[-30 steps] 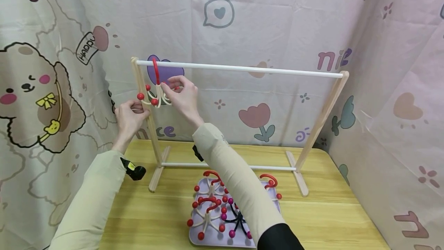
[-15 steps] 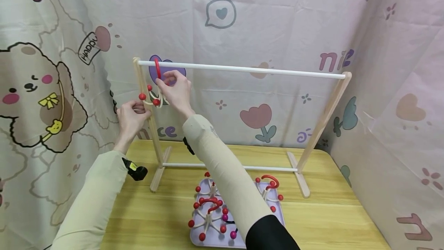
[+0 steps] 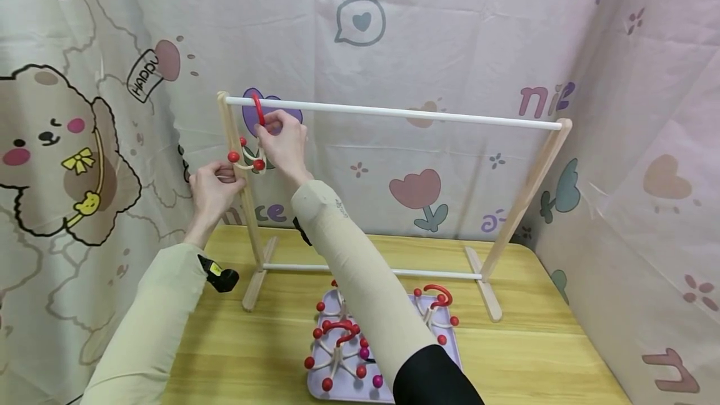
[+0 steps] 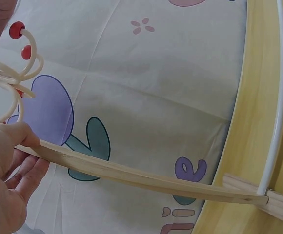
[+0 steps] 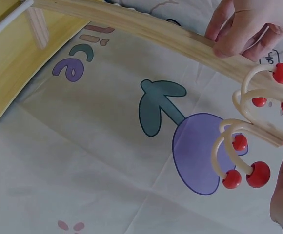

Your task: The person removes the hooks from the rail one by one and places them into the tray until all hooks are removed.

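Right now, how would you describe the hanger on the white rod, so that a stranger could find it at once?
Find the wooden rack standing on the yellow table, and follow its white rod to the left end. There a hanger hangs by a red hook, with cream arms tipped by red balls, and the right hand holds it. The other hangers lie on the purple tray below.

Both arms reach up and forward in pale green sleeves, the right forearm crossing over toward the left. The left hand (image 3: 212, 187) curls its fingers and thumb around the rack's left wooden post (image 3: 239, 174). The right hand (image 3: 284, 142), higher and just beside it, pinches the red hook of the hanging clip hanger (image 3: 253, 142) beneath the white rail.
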`<state>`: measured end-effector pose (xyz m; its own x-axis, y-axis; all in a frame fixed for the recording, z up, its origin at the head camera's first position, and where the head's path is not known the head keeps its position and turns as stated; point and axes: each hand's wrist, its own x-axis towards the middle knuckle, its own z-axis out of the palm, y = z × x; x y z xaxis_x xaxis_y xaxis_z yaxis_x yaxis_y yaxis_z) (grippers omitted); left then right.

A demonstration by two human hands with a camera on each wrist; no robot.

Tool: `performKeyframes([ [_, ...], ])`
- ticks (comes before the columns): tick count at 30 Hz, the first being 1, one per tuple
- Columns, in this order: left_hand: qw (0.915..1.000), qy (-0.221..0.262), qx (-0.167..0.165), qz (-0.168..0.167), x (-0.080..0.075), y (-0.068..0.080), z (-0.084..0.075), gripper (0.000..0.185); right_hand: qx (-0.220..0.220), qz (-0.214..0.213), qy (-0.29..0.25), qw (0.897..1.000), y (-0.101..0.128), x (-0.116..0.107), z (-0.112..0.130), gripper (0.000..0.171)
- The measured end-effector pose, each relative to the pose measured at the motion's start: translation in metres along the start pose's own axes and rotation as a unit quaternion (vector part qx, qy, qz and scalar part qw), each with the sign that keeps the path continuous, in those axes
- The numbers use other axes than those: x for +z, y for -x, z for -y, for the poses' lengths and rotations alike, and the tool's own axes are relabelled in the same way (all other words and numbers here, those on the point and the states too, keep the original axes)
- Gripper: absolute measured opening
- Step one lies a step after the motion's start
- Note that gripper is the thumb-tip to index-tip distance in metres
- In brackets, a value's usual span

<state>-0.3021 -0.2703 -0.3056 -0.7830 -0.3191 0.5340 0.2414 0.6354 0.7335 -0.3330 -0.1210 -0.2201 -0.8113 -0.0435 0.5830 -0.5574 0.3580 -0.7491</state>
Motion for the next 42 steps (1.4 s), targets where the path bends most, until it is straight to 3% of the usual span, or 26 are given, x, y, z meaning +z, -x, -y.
performKeyframes([
  [5,1.0000,-0.004,-0.003,0.000,0.000,0.000,-0.001,0.031,-0.001,-0.014,0.020,1.000,-0.004,-0.003,0.000,0.012],
  [16,0.9999,-0.007,-0.015,0.003,0.000,0.000,-0.003,0.032,-0.023,-0.033,-0.003,0.999,-0.007,-0.019,0.002,0.013],
  [24,0.9998,-0.006,-0.016,-0.002,0.000,0.001,-0.004,0.032,-0.037,-0.020,-0.069,0.997,-0.002,-0.036,0.000,0.012],
  [33,1.0000,0.005,-0.003,-0.008,0.000,0.000,-0.002,0.031,-0.041,0.001,-0.187,0.982,0.011,-0.059,-0.012,0.012],
  [42,0.9999,-0.009,-0.010,-0.008,0.001,0.001,-0.002,0.030,-0.035,0.019,-0.222,0.974,0.034,-0.100,-0.040,0.011],
])
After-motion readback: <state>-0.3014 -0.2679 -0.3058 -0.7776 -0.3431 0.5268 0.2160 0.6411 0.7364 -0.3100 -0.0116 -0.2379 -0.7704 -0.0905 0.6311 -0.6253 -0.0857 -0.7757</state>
